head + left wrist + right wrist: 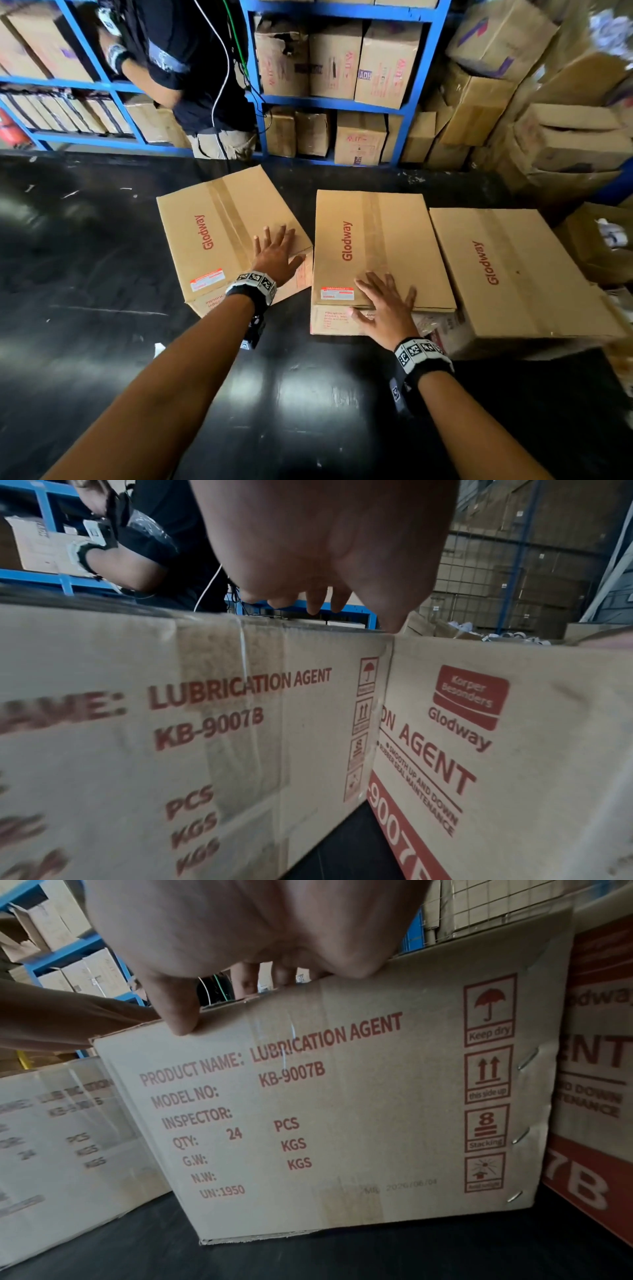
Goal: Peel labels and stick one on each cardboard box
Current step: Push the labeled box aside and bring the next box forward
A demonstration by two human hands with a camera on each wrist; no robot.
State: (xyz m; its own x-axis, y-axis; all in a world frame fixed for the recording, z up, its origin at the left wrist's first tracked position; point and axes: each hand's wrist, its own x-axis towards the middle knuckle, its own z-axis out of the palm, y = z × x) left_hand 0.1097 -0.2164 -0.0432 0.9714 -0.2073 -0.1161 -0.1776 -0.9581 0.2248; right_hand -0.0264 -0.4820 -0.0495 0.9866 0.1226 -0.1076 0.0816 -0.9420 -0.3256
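Note:
Three brown "Glodway" cardboard boxes stand in a row on a black surface. A red-and-white label (206,279) sits on the near corner of the left box (212,212), and another label (337,293) on the middle box (387,226). I see no label on the top of the right box (520,270). My left hand (275,253) lies flat, fingers spread, on the left box's top (171,723). My right hand (387,305) rests spread on the middle box's near edge (342,1096), thumb hanging over its front face. Neither hand holds anything.
Another person in a dark shirt (191,68) stands at blue shelving (342,102) filled with cartons beyond the boxes. More cartons are piled at the right (565,137), with an open one (603,240) beside the right box. The black surface (102,274) stretches left and toward me.

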